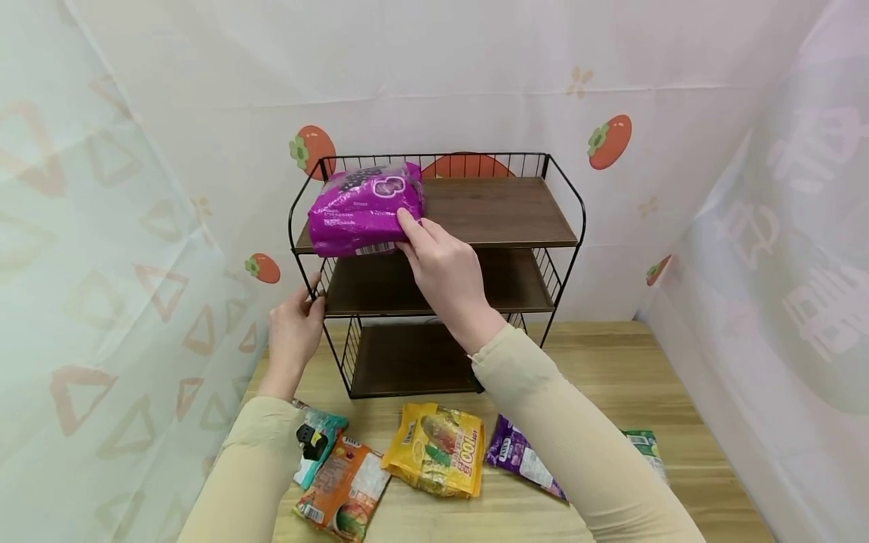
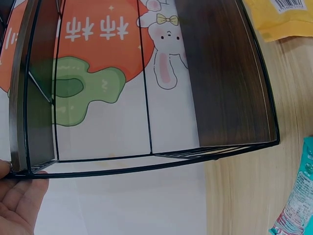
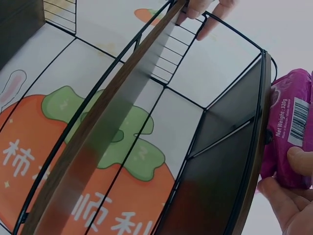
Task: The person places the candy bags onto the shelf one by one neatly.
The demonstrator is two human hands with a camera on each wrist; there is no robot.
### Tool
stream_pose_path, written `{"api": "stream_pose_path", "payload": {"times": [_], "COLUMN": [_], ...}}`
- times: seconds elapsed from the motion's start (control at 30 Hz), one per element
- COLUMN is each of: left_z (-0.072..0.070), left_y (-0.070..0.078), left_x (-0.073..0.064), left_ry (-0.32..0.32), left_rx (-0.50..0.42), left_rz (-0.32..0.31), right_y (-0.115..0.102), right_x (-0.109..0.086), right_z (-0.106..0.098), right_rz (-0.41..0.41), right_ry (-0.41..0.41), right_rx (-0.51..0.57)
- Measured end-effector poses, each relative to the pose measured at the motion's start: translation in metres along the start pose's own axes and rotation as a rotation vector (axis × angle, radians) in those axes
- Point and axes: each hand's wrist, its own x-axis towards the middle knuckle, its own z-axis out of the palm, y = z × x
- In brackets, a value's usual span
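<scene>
A purple snack bag [image 1: 360, 211] lies at the left end of the top board of a black wire shelf rack [image 1: 498, 207], its front edge over the board's edge. My right hand [image 1: 444, 271] pinches the bag's lower right corner, thumb on top and fingers beneath. In the right wrist view the purple bag [image 3: 293, 122] shows a barcode beside the board's edge. My left hand [image 1: 296, 324] grips the rack's left side at the middle board; in the left wrist view the left hand [image 2: 19, 203] is at the frame's corner, partly cut off.
On the wooden table [image 1: 584, 362] before the rack lie a teal packet [image 1: 319, 434], an orange packet [image 1: 346, 486], a yellow bag [image 1: 437, 452], a purple packet [image 1: 519, 456] and a green packet [image 1: 645, 449]. My right forearm partly covers the last two. Printed cloth walls surround the table.
</scene>
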Motion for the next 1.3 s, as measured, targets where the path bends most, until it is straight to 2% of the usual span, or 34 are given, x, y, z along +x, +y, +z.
{"api": "stream_pose_path", "payload": {"times": [0.3,0.53,0.63,0.87,0.97,1.13,1.3], "left_z": [-0.002,-0.003,-0.004,-0.005,-0.004,-0.002,-0.001], "left_y": [0.000,-0.001,-0.002,-0.004,-0.004,-0.001,0.002], "left_x": [0.002,0.001,0.000,-0.001,-0.001,-0.001,-0.001], "left_ry": [0.006,-0.001,0.001,0.001,-0.002,-0.009,-0.014], "left_rx": [0.010,0.018,0.009,0.007,0.005,0.005,0.006], "left_rz": [0.017,0.019,0.025,0.040,0.026,0.016,0.009], "right_y": [-0.003,-0.009,-0.013,-0.019,-0.019,-0.015,-0.012], "right_x": [0.010,0.018,0.023,0.029,0.030,0.027,0.023], "right_z": [0.006,0.006,0.007,0.014,0.016,0.015,0.014], "right_rz": [0.024,0.047,0.057,0.073,0.080,0.138,0.143], "right_ry": [-0.072,-0.171,-0.216,-0.255,-0.283,-0.337,-0.298], "right_rx": [-0.032,-0.081,-0.120,-0.237,-0.231,-0.181,-0.131]}}
